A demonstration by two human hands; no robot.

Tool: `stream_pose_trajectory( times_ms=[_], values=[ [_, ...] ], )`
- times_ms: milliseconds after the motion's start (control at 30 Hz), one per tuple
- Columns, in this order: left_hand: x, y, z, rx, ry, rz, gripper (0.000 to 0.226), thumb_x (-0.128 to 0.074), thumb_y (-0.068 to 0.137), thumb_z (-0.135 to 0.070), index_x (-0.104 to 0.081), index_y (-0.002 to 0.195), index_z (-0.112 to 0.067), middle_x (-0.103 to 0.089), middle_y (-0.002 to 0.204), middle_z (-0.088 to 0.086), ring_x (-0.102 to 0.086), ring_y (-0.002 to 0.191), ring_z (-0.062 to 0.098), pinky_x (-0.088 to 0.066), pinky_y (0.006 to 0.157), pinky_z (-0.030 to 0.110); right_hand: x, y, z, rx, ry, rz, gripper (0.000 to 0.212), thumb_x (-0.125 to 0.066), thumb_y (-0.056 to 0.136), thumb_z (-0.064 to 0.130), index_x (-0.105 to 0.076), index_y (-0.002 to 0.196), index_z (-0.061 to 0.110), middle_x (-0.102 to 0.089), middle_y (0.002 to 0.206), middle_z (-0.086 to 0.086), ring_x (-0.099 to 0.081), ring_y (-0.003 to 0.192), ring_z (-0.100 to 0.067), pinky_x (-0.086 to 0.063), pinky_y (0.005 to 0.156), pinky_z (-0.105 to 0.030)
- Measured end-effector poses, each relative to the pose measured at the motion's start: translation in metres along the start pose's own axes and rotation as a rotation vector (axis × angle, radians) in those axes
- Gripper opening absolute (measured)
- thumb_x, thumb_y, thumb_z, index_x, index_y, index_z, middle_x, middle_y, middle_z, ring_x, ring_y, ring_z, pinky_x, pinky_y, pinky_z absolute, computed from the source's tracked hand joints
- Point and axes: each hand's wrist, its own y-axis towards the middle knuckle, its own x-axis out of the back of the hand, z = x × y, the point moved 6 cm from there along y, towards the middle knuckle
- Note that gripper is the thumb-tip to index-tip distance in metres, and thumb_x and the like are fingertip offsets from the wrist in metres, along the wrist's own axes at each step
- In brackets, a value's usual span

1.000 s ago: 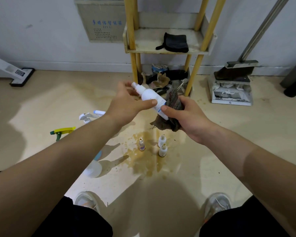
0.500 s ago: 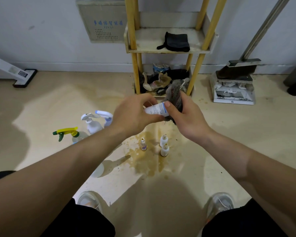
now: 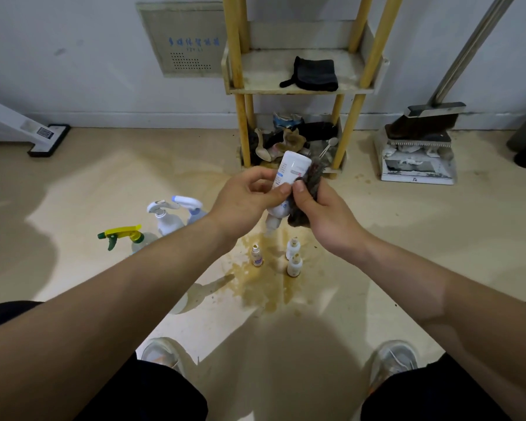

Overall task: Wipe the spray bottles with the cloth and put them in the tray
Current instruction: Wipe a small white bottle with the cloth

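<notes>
My left hand (image 3: 243, 196) grips a small white spray bottle (image 3: 292, 170), held upside down with its base up and its nozzle toward the floor. My right hand (image 3: 325, 208) holds a dark grey cloth (image 3: 312, 183) pressed against the bottle's right side. On the floor to the left stand three trigger spray bottles: one with a yellow and green head (image 3: 125, 235), one white (image 3: 163, 215), one with a blue and white head (image 3: 189, 205). Three small dropper bottles (image 3: 293, 259) stand on a brown stain below my hands. The yellow rack's lower tray (image 3: 336, 170) lies beyond.
The yellow shelf rack (image 3: 240, 86) stands against the wall, with a black cloth (image 3: 315, 74) on its upper shelf and clutter in the lower tray. A dustpan and broom (image 3: 419, 147) sit at right. A white floor tool (image 3: 46, 138) lies at far left. My shoes (image 3: 161, 354) show below.
The white bottle was turned over between my hands: its nozzle pointed up-left a second ago and now points down. The cloth stays against it. The view shifted, showing more of the trigger bottles.
</notes>
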Motion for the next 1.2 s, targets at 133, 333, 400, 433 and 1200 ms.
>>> stream_pose_trajectory(
  times_ms=[133, 333, 400, 433, 1200],
  values=[
    [0.015, -0.002, -0.002, -0.059, 0.190, -0.080, 0.021, -0.075, 0.089, -0.027, -0.075, 0.110, -0.022, -0.072, 0.100, -0.004, -0.067, 0.098, 0.015, -0.055, 0.092, 0.040, -0.013, -0.004, -0.003, -0.035, -0.131, 0.185, 0.022, -0.050, 0.102, 0.041, -0.063, 0.115, 0.029, -0.074, 0.106, 0.001, -0.070, 0.099, -0.022, -0.054, 0.094, -0.049],
    [0.039, -0.019, -0.004, 0.002, 0.362, 0.025, 0.050, -0.082, 0.080, -0.015, -0.059, 0.122, -0.030, -0.067, 0.105, 0.006, -0.068, 0.094, 0.020, -0.063, 0.071, 0.035, -0.040, -0.006, 0.003, -0.017, -0.344, 0.355, 0.009, -0.059, 0.099, 0.035, -0.061, 0.108, 0.033, -0.069, 0.098, 0.014, -0.064, 0.090, -0.009, -0.050, 0.081, -0.031],
    [0.051, -0.029, -0.003, 0.039, 0.265, -0.019, 0.042, -0.082, 0.079, -0.009, -0.062, 0.111, -0.028, -0.069, 0.098, 0.009, -0.070, 0.082, 0.018, -0.063, 0.067, 0.030, -0.048, -0.005, 0.008, -0.007, -0.344, 0.348, 0.012, -0.064, 0.096, 0.033, -0.061, 0.108, 0.031, -0.069, 0.096, 0.014, -0.064, 0.086, -0.007, -0.050, 0.077, -0.030],
    [0.058, -0.034, -0.001, 0.074, 0.184, -0.077, 0.039, -0.082, 0.079, -0.009, -0.062, 0.109, -0.023, -0.071, 0.096, 0.011, -0.071, 0.077, 0.019, -0.063, 0.067, 0.031, -0.051, -0.005, 0.010, -0.008, -0.318, 0.331, 0.016, -0.067, 0.094, 0.032, -0.062, 0.109, 0.030, -0.070, 0.094, 0.014, -0.065, 0.085, -0.008, -0.052, 0.076, -0.030],
    [0.122, -0.119, 0.127, 0.272, 0.526, -0.164, 0.038, -0.088, 0.071, -0.030, -0.062, 0.097, -0.020, -0.065, 0.086, -0.006, -0.062, 0.081, 0.011, -0.047, 0.066, 0.025, -0.168, 0.011, 0.023, 0.027, -0.162, 0.352, 0.023, -0.079, 0.083, 0.020, -0.070, 0.103, 0.012, -0.074, 0.099, -0.013, -0.071, 0.094, -0.030, -0.059, 0.084, -0.045]
  ],
)
